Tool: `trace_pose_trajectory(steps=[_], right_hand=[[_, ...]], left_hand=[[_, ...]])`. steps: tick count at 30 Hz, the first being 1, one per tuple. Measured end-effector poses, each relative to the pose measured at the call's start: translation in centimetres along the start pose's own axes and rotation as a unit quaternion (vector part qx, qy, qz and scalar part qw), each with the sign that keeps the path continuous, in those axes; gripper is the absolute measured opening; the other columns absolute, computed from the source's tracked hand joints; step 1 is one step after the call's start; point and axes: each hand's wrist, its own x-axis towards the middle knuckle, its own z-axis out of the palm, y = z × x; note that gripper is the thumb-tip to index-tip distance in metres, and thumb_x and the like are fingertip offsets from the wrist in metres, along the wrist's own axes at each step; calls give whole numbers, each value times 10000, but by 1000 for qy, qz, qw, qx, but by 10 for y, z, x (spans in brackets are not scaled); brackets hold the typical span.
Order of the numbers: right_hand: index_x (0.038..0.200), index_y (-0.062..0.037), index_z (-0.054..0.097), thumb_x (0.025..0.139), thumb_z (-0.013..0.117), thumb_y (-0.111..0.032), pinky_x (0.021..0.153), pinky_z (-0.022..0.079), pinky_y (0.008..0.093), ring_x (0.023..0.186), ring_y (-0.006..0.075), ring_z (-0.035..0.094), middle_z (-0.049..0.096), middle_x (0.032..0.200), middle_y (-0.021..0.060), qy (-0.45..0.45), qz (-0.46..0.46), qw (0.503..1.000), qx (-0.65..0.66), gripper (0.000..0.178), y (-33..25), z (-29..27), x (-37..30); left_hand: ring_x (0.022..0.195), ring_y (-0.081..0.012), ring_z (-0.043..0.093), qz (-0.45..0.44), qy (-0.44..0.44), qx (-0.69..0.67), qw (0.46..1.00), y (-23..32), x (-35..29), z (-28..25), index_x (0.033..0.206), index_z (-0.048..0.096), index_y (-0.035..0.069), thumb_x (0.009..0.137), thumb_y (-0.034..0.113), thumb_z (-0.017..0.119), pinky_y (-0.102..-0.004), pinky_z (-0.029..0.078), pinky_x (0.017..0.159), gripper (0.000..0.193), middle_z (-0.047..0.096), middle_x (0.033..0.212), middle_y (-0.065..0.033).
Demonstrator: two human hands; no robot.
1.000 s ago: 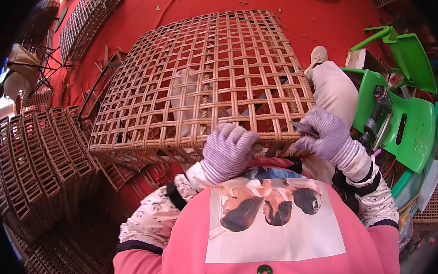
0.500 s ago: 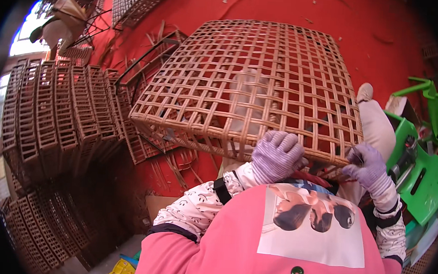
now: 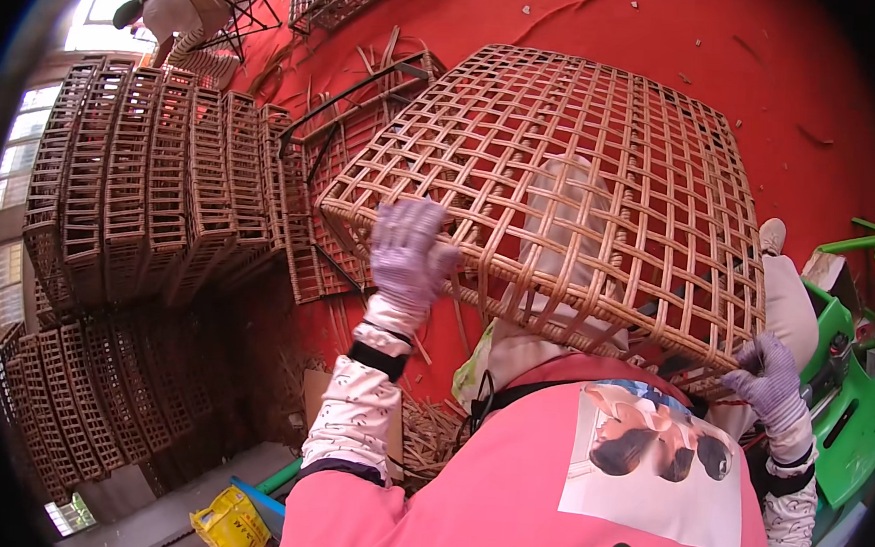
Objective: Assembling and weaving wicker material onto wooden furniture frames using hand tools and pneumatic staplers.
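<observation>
A large brown wicker frame [image 3: 614, 174], woven in an open grid with a box-like rim, lies tilted across my lap. My left hand [image 3: 409, 250], in a lilac striped glove, is closed over its near edge close to the left corner. At the near right corner, my right hand [image 3: 770, 379] in a matching glove has its fingers curled round the rim. Both thumbs are partly hidden. Through the weave show my pale-trousered legs [image 3: 567, 206], stretched out beneath the frame.
Stacked wicker frames [image 3: 153, 176] stand to the left, with more below them. A green plastic chair [image 3: 854, 419] is close on my right. Cut strips [image 3: 432, 439] litter the red floor [image 3: 613, 24]. A yellow bag [image 3: 232, 522] sits lower left. Another person [image 3: 178, 17] bends at the far left.
My left hand has moved left along the near edge, from its middle toward the left corner. The right hand stays at the right corner. The whole view has shifted, so the scene sits further right.
</observation>
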Motion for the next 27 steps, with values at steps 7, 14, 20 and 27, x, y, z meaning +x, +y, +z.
trace_pose_trajectory(steps=[7, 14, 20, 27], right_hand=[[719, -35, 506, 519, 755, -103, 540, 409, 292, 572, 166, 476, 483, 639, 53, -11, 15, 999, -29, 326, -12, -3, 3], [746, -35, 536, 540, 767, -180, 568, 429, 323, 610, 223, 522, 512, 686, 92, -7, 12, 999, -50, 342, -13, -5, 0], [763, -50, 554, 570, 753, -218, 591, 442, 328, 638, 238, 544, 535, 691, 87, -46, 9, 996, -74, 325, -22, -11, 3], [828, -32, 553, 807, 599, -246, 558, 404, 215, 613, 55, 487, 529, 686, -17, 170, 11, 971, 165, 220, 53, -11, 52]], left_hand=[[834, -274, 524, -10, -23, 44, 999, -68, 5, -8, 770, 555, 99, 861, 255, 453, -408, 371, 812, 207, 552, 790, -74], [749, -278, 514, 12, 24, -16, 1000, -70, 8, 0, 716, 559, 90, 852, 230, 471, -382, 386, 728, 214, 534, 728, -83], [1170, -281, 373, -189, -91, -26, 977, -21, 21, -11, 944, 640, 155, 723, 376, 660, -432, 193, 1001, 313, 477, 1202, -96], [1238, -327, 279, -236, -68, -4, 969, 35, 12, 3, 1222, 426, 20, 702, 453, 650, -405, 208, 1016, 712, 298, 1342, -206]])
